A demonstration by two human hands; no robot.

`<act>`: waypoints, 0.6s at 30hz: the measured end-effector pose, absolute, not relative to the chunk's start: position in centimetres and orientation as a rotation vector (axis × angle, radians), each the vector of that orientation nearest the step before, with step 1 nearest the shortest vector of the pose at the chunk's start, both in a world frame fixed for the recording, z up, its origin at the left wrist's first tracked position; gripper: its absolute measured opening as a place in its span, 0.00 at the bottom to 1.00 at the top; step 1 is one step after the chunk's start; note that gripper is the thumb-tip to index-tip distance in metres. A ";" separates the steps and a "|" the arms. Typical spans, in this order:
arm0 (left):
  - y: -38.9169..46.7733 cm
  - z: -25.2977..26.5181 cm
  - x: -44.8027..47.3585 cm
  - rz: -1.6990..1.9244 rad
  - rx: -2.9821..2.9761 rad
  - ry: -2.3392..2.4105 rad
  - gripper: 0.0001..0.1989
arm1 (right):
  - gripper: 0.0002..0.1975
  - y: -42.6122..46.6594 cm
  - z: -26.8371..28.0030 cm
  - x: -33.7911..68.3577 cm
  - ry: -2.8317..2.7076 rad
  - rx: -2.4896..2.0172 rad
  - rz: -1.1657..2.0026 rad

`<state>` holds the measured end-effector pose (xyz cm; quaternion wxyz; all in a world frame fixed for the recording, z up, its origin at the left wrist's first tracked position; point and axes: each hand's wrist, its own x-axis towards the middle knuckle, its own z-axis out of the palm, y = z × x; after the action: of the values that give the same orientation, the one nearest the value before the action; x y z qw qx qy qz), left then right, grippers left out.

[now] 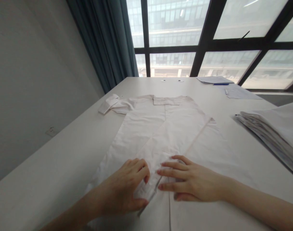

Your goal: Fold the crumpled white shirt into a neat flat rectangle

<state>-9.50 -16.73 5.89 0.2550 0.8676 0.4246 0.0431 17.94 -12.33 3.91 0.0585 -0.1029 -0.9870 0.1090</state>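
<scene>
A white long-sleeved shirt [148, 128] lies spread over the white table, with its collar [166, 101] at the far end. One sleeve [123, 105] sticks out to the left with its cuff folded up. The other sleeve seems to run diagonally over the front of the shirt towards my hands. My left hand [124, 186] rests on the near part of the shirt, its fingers curled and its thumb apart from them by a slit-like fabric edge. Lying flat with fingers spread, my right hand [189, 179] touches the same fabric on the right side of that edge.
A stack of folded white cloth [276, 128] lies at the right side of the table [71, 154]. Papers [213, 79] and a blue pen [220, 84] are at the far right. A wall and a blue curtain [107, 38] stand on the left, with windows behind.
</scene>
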 end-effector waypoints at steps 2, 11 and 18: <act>-16.9 5.7 -9.5 0.105 2.405 1.173 0.17 | 0.24 -12.5 3.7 17.8 -2.987 -0.319 0.342; -16.1 6.9 -9.9 0.192 2.276 1.204 0.11 | 0.28 -12.8 3.1 17.5 -2.956 -0.416 0.420; -16.2 7.2 -10.1 0.144 2.214 1.110 0.09 | 0.29 -12.8 3.4 17.3 -3.025 -0.447 0.433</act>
<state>-10.14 -16.18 7.20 0.3244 0.8442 0.4231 0.0549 17.28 -12.83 3.43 0.0264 -0.1448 -0.9791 0.1402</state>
